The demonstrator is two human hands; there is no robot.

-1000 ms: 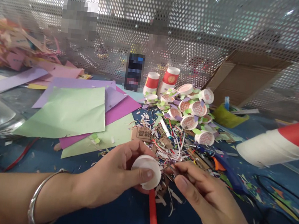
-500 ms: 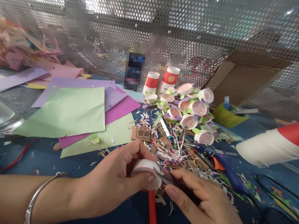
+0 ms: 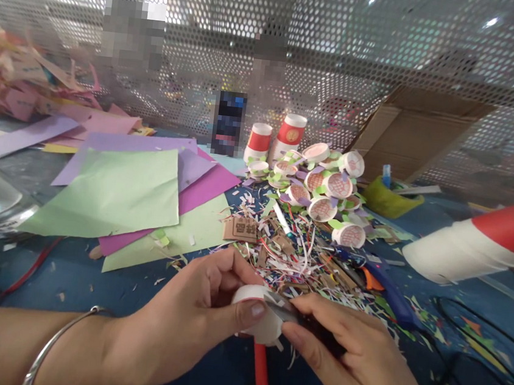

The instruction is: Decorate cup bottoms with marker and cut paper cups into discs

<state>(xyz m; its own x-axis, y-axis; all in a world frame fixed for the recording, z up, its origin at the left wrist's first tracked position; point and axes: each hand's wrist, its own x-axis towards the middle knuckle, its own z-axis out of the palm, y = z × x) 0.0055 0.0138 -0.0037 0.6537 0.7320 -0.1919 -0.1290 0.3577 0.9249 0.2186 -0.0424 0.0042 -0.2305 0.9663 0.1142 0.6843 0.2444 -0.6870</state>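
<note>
Between its thumb and fingers my left hand (image 3: 199,309) grips a short white paper cup bottom (image 3: 268,328), which is tilted towards me. My right hand (image 3: 337,342) is closed around dark-handled scissors (image 3: 288,311); their grey blades lie against the cup bottom's rim. A small white sliver of paper sticks out by the blades. Below the cup bottom a red strip (image 3: 261,377) runs down towards me; its upper end is hidden. The fingers cover most of the scissors' handles.
Paper scraps (image 3: 300,258) lie beyond my hands, with decorated cup bottoms (image 3: 338,186) piled behind. A blue glue gun (image 3: 395,299) and stacked cups (image 3: 476,246) are at right, coloured sheets (image 3: 114,190) at left. A phone (image 3: 230,122) leans on the perforated metal screen (image 3: 338,29).
The cup bottom has turned and dropped slightly in my left hand. The scissors' blades have shifted along its rim, and both hands stay close together.
</note>
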